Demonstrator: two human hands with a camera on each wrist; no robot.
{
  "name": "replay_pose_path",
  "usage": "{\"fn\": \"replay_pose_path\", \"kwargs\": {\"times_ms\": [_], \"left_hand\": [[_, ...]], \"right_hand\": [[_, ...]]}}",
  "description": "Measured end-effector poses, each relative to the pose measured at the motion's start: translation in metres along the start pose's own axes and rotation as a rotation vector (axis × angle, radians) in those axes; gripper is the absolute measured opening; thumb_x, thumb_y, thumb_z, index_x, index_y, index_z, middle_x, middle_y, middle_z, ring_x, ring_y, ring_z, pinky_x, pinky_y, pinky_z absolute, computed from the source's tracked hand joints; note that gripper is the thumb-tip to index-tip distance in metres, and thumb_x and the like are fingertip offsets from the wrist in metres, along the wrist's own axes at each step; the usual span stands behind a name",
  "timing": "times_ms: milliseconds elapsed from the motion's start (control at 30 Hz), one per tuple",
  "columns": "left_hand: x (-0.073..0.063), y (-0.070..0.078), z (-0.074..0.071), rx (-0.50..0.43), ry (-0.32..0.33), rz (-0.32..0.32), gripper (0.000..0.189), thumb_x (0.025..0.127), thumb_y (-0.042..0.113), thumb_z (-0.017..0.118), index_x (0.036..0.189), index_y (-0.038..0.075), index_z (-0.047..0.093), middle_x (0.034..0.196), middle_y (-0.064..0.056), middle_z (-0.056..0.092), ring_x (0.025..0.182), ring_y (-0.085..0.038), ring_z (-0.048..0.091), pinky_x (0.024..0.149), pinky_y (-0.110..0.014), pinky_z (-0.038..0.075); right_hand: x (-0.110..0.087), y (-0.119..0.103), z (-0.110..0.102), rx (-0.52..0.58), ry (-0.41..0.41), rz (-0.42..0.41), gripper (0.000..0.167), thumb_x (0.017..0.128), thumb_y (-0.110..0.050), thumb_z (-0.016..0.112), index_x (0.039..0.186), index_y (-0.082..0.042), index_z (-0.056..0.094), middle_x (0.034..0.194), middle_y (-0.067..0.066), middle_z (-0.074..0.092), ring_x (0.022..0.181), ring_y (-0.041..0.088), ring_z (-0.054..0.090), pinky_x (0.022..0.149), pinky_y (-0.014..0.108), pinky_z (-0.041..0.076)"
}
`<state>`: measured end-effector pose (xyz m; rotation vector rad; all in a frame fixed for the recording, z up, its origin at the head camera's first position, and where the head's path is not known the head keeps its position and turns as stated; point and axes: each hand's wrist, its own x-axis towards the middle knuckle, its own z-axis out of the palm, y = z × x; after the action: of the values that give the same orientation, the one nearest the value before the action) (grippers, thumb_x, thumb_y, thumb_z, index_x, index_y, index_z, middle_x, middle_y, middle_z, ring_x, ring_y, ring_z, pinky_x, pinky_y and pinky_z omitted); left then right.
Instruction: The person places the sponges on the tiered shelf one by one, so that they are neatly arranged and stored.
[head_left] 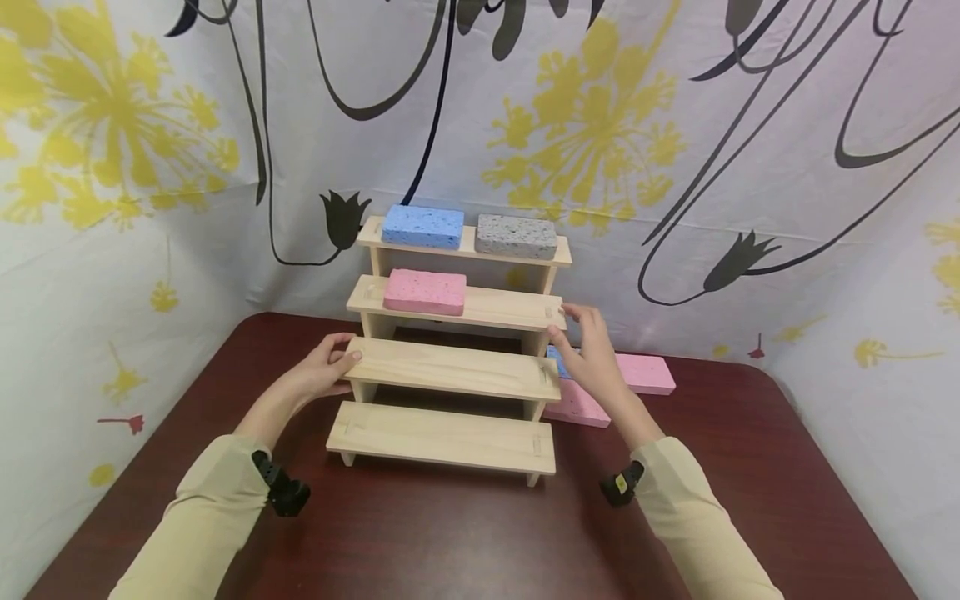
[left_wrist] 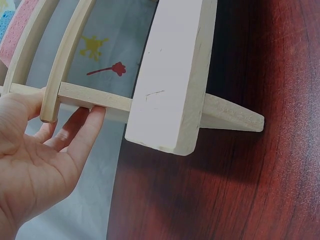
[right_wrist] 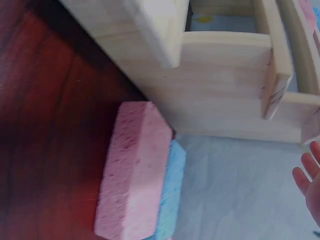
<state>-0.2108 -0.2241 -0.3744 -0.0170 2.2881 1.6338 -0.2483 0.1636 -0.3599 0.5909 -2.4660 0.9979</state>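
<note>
A pale wooden tiered shelf (head_left: 450, 367) with several steps stands on the table. My left hand (head_left: 322, 367) grips the left end of its second-lowest step, thumb on top and fingers underneath, as the left wrist view shows. Beside the right end of the second-highest step is my right hand (head_left: 592, 350), its fingers fairly straight; whether they touch the wood I cannot tell. On the top step lie a blue sponge (head_left: 423, 227) and a grey sponge (head_left: 516, 237). A pink sponge (head_left: 425, 292) rests on the left of the step below. The two lower steps are bare.
On the table right of the shelf, partly behind my right hand, are a pink sponge (right_wrist: 132, 170), a blue sponge (right_wrist: 171, 185) and another pink sponge (head_left: 647, 374). A patterned cloth (head_left: 465, 150) hangs behind the dark red table (head_left: 450, 533) and along its sides.
</note>
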Motion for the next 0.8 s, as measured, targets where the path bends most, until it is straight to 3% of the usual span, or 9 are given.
{"fn": "replay_pose_path", "kwargs": {"times_ms": [333, 800], "left_hand": [[0.002, -0.002, 0.000, -0.015, 0.005, -0.008, 0.060, 0.099, 0.025, 0.036, 0.145, 0.006, 0.003, 0.139, -0.031, 0.028, 0.121, -0.039, 0.042, 0.099, -0.047, 0.043], [0.001, 0.000, 0.000, -0.025, 0.001, -0.019, 0.061, 0.099, 0.026, 0.037, 0.145, 0.006, 0.003, 0.139, -0.030, 0.028, 0.122, -0.038, 0.041, 0.100, -0.047, 0.042]], "right_hand": [[-0.023, 0.028, 0.004, -0.007, -0.081, 0.182, 0.048, 0.097, -0.034, 0.042, 0.129, 0.001, 0.044, 0.125, 0.023, 0.042, 0.116, 0.036, 0.040, 0.097, 0.054, 0.035], [-0.055, 0.073, 0.015, -0.047, -0.163, 0.209, 0.039, 0.091, -0.022, 0.055, 0.116, 0.008, 0.054, 0.113, 0.027, 0.056, 0.108, 0.040, 0.050, 0.091, 0.054, 0.043]]}}
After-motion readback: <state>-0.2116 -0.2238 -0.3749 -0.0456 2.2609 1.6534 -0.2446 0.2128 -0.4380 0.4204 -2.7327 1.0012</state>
